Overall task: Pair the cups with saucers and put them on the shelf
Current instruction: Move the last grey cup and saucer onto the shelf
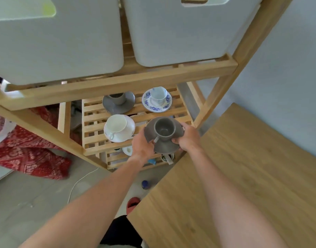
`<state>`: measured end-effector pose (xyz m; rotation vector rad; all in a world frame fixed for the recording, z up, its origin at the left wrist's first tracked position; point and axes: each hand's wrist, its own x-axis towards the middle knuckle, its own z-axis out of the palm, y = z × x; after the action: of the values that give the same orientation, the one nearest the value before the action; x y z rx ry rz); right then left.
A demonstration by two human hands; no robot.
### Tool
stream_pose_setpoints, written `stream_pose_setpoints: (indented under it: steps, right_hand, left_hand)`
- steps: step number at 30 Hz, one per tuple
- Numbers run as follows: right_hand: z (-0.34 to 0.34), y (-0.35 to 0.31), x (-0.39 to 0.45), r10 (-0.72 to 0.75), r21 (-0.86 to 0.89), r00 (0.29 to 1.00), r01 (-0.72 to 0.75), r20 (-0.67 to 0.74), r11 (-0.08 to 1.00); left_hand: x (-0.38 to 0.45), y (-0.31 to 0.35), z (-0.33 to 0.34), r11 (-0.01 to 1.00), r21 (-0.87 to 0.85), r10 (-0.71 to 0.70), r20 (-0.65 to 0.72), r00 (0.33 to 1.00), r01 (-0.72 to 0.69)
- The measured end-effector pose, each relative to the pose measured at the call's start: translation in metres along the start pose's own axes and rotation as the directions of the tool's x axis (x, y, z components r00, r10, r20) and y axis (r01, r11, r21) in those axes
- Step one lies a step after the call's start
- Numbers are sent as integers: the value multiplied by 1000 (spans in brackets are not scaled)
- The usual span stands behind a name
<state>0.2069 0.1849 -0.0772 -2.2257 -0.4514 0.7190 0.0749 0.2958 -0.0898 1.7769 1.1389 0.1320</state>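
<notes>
A grey cup stands on a grey saucer, and both my hands hold that saucer over the front right of the slatted wooden shelf. My left hand grips its left rim, my right hand its right rim. Three pairs stand on the shelf: a grey cup on a grey saucer at the back left, a blue-flowered cup on a matching saucer at the back right, and a white cup on a white saucer at the front left.
Two white storage bins sit on the tier above, overhanging the shelf. A lower tier holds more crockery. A wooden table lies to the right. Red patterned cloth, a white cable and small objects lie on the floor.
</notes>
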Motion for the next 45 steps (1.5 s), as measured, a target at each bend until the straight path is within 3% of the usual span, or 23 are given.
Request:
stream_pose_setpoints:
  steps: [12, 20, 28, 36, 45]
  right_hand:
    - [25, -1, 66, -14, -161, 998, 23, 57, 987]
    - [30, 7, 82, -15, -162, 996, 30, 92, 986]
    - [35, 7, 103, 39, -186, 995, -22, 87, 982]
    - [40, 4, 112, -6, -201, 996, 23, 84, 979]
    - [43, 8, 112, -26, -218, 997, 41, 68, 975]
  left_hand:
    - [51, -5, 4, 995, 34, -93, -12, 996, 93]
    - [57, -3, 12, 988, 6, -157, -37, 987, 157]
    - [61, 9, 10, 981, 69, -180, -49, 982, 184]
    - [64, 16, 8, 973, 138, -176, -72, 982, 185]
    - [61, 13, 15, 979, 79, -182, -75, 980, 188]
